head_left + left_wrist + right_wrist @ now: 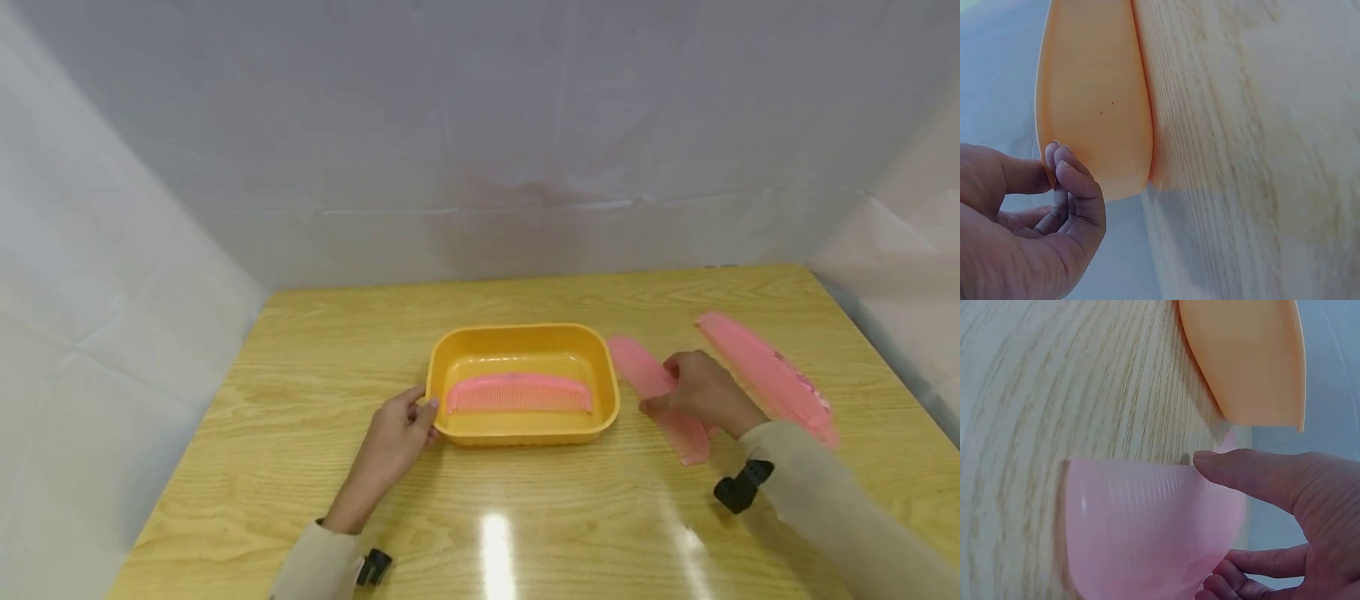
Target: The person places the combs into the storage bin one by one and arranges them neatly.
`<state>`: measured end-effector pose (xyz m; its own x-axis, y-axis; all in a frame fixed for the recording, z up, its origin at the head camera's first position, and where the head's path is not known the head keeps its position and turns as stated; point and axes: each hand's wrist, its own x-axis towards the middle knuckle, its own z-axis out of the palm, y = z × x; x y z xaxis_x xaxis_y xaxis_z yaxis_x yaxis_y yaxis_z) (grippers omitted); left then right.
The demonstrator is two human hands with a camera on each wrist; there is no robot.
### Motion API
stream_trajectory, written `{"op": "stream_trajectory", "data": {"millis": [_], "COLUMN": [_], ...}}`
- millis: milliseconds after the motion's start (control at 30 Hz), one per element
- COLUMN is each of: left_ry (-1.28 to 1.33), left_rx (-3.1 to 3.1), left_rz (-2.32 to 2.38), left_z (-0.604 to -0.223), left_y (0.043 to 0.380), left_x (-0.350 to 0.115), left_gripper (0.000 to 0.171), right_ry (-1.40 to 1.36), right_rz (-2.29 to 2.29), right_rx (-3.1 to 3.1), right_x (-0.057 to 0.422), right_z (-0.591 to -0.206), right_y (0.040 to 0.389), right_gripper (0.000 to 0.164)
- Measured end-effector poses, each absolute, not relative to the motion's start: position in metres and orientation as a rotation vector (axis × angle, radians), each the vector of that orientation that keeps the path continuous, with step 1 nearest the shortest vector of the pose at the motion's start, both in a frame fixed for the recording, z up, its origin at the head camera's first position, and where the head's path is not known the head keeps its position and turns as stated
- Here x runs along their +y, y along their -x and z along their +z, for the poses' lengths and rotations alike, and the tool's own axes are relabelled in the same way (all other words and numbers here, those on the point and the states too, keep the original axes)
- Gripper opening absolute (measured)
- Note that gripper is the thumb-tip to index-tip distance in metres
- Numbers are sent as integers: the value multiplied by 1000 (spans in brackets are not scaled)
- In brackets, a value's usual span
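Right hand (697, 387) is gripping the middle comb (640, 367), slanting far-left to near-right beside the tub (525, 437) the left hand (392, 440) is pinching.

There is one yellow tub (525, 438) on one worktop (337, 350), along with at least three pink combs: one comb inside the tub (517, 394), a second comb (637, 367) at the right hand (701, 387), and a third comb (772, 367) farther right, where it is unclear whether another overlaps it. The hands number two, counting the left hand (393, 437), and there are two pale sleeves (825, 492), one per arm, plus two small black devices (742, 486), one near each wrist.
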<state>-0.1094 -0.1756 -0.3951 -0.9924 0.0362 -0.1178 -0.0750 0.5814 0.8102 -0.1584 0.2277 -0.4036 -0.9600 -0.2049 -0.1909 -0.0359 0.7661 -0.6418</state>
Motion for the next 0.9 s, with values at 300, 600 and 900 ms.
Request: {"op": "stream_trajectory", "data": {"millis": [300, 600, 900], "left_ry": [29, 14, 29], "left_rx": [2694, 2687, 2688], "left_rz": [1382, 1391, 1381], "left_z": [-394, -393, -392], "left_y": [109, 108, 108], "left_x": [-174, -175, -175], "left_gripper": [46, 46, 45], "right_ry": [157, 136, 130], "right_rz": [-898, -862, -916], "right_rx": [2763, 2792, 2750], "right_x": [223, 219, 227], "right_z": [-405, -405, -402], "right_y": [159, 159, 160], "right_gripper": [28, 42, 55]}}
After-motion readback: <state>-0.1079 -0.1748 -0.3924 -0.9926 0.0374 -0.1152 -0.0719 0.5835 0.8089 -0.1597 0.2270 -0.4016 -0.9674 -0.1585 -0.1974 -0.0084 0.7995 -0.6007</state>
